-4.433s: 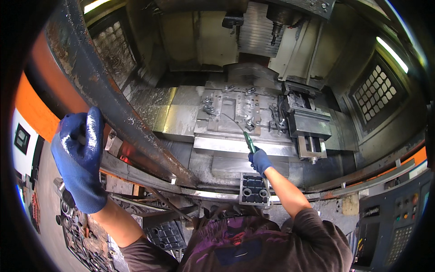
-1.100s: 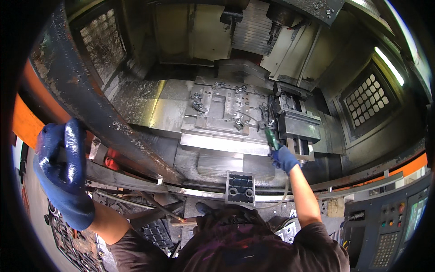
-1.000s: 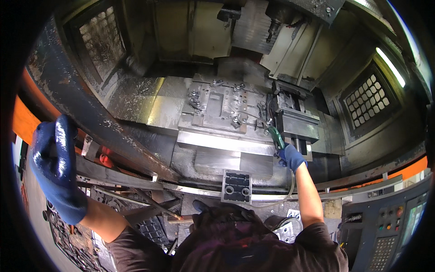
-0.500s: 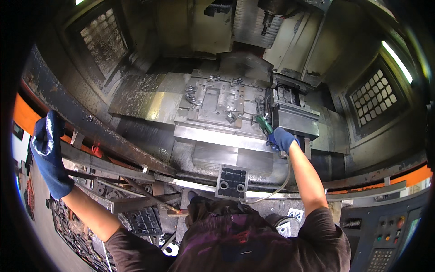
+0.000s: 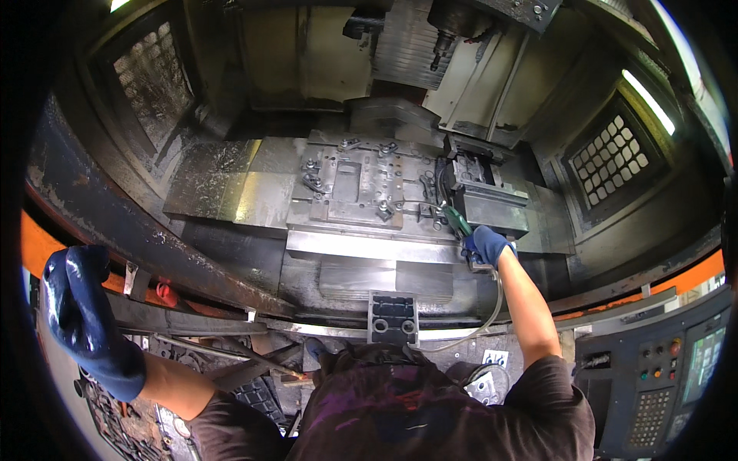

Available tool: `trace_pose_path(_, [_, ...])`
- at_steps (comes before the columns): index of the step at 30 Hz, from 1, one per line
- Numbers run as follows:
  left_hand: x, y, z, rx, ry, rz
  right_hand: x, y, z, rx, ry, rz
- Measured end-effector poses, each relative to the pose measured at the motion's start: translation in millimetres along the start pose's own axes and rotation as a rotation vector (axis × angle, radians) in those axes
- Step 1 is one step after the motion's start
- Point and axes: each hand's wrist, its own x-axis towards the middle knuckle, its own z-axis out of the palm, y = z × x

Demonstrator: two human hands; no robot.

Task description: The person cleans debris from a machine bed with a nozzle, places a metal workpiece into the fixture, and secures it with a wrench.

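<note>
The green blow gun (image 5: 459,222), earlier over the clamped fixture plate (image 5: 374,184), now sits to its front right, near the blocky, dull steel machine vise (image 5: 496,209), so the work seems to centre on that side. The right hand (image 5: 489,246) wraps gloved fingers around the gun, whose pale, flexible hose (image 5: 499,303) droops below. Far left of the plate, flat grey metal with a rectangular opening, the left hand (image 5: 84,319) has glossy blue-coated fingers curled; whether they grip anything, I cannot tell.
</note>
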Motion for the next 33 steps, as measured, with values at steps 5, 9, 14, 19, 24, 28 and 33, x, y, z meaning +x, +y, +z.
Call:
trace_pose_path(5, [-5,1,10,-0.013,0.096,0.054,4,-13,15,-0.097,-0.024,0.031])
trace_pose_path(9, [1,-1,7,-0.039,0.050,0.159,-2,-35,38,-0.056,-0.008,0.083])
trace_pose_path(14, [6,3,9,-0.058,0.068,0.155,1,-35,28,-0.043,0.060,0.084])
trace_pose_path(19, [3,-4,7,-0.078,0.026,0.162,-30,-71,52,-0.384,0.025,0.010])
trace_pose_path(24, [4,-1,7,-0.087,0.025,0.166,-36,-70,51,-0.304,0.087,0.052])
trace_pose_path(28, [7,3,10,-0.088,0.082,0.177,-37,-64,43,-0.378,0.144,0.069])
trace_pose_path(33, [9,0,5,-0.070,0.020,0.191,-31,-56,43,-0.214,0.136,0.047])
